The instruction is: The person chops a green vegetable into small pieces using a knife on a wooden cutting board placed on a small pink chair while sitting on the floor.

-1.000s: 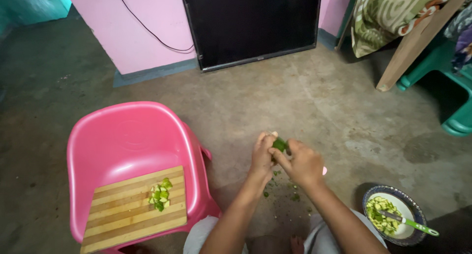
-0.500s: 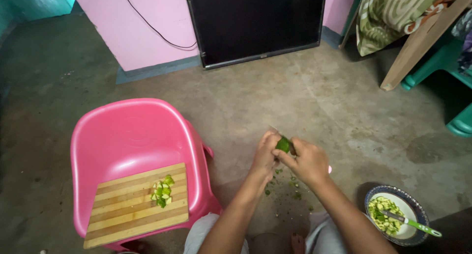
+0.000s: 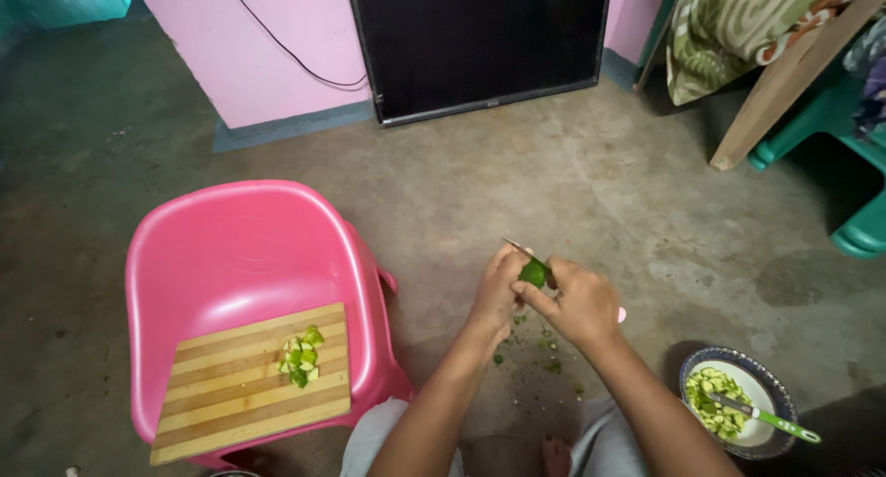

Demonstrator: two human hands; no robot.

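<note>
We hold a small green piece of fruit [image 3: 532,273] between both hands above the bare concrete floor [image 3: 591,191]. Our left hand [image 3: 498,286] curls closed around it, and our right hand [image 3: 577,302] grips a thin-bladed knife [image 3: 519,247] whose pink handle end shows behind the wrist. Green peel scraps [image 3: 544,343] lie on the floor just below. A striped wooden cutting board [image 3: 249,385] bearing chopped green pieces [image 3: 302,356] rests on a pink plastic chair [image 3: 240,256].
</note>
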